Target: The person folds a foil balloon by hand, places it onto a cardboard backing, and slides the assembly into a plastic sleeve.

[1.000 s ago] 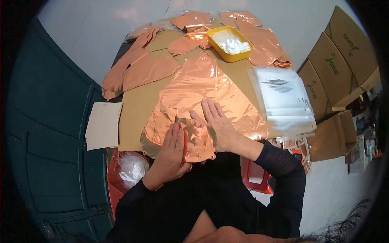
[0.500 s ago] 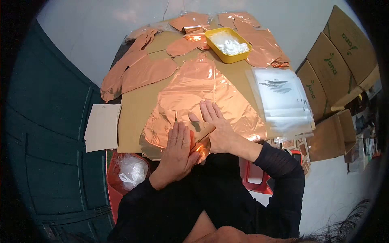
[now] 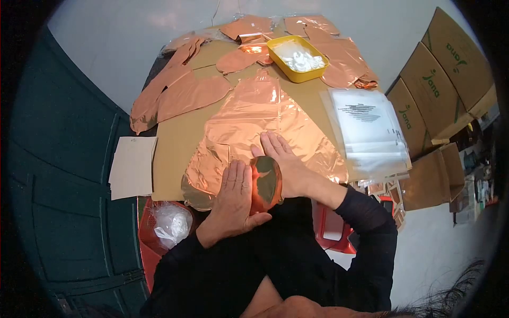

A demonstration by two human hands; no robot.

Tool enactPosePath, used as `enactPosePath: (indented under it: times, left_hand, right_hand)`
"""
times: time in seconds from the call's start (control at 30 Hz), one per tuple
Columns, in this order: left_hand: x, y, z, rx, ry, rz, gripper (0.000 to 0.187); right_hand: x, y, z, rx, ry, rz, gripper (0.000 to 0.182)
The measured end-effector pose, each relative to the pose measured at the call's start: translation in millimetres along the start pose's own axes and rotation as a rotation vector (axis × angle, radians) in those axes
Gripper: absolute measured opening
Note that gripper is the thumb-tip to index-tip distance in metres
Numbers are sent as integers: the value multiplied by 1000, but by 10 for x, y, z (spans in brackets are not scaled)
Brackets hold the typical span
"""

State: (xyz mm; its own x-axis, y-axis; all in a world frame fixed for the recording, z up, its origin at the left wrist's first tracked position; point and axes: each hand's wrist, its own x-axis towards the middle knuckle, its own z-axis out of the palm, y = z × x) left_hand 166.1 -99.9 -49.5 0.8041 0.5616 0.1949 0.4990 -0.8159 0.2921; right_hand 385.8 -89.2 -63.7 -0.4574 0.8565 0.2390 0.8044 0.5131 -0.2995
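A large rose-gold foil sheet [image 3: 249, 114], wide at the front and narrow at the top, lies on the cardboard-covered table [image 3: 175, 159]. My left hand [image 3: 233, 199] rests flat on its front part, fingers stretched out and thumb pointing right. To the right of it my right hand [image 3: 286, 167] presses on the foil with its fingers extended forward. Between the two hands a shiny rounded foil flap [image 3: 265, 185] curves up and hangs toward the front edge. Neither hand is closed round anything.
Rose-gold foil pieces [image 3: 193, 95] lie at the back left, more [image 3: 344, 63] at the back right. A yellow tub [image 3: 299, 77] holds white material. Clear plastic bags [image 3: 371, 127] are at the right, beige card [image 3: 132, 164] at the left, cardboard boxes [image 3: 435, 85] beyond.
The foil flap between my hands has turned from a slanted fold to a rounded, more upright shape. My left thumb has shifted right and lower. My right hand has hardly moved.
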Motion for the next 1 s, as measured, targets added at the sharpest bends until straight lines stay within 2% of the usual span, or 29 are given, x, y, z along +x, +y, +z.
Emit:
enactPosePath:
  times: [0.03,0.1,0.2,0.3,0.4,0.43,0.63,0.73,0.83,0.9,1.0]
  left_hand:
    - [-7,-8,17,15,7,13,111]
    - [14,2,-2,10,15,24,111]
    - [13,41,-43,31,-21,11,110]
    - [11,42,-32,53,-32,9,109]
    - [1,37,9,61,-14,11,108]
    - [-1,31,15,64,-7,7,109]
    - [0,27,-3,57,70,49,103]
    - [-11,-10,-2,-61,168,25,80]
    - [-3,-199,-188,-548,241,-187,51]
    - [-105,-585,-86,-2,433,-222,35]
    - [-139,-781,-301,88,375,-503,31]
  right_hand:
    - [5,41,-24,48,-2,15,81]
    - [72,191,-263,387,-81,166,71]
    - [44,-48,-721,639,25,357,54]
    - [29,-26,-445,238,207,126,52]
    - [79,-158,-194,-99,187,-5,65]
    - [104,-128,-111,-142,167,-46,77]
    - [93,-22,36,-222,66,-133,78]
    - [84,-24,55,-219,67,-127,78]
    - [85,-54,23,-199,34,-107,78]
    - [86,-64,16,-200,32,-103,78]
    - [91,-64,10,-204,32,-106,78]
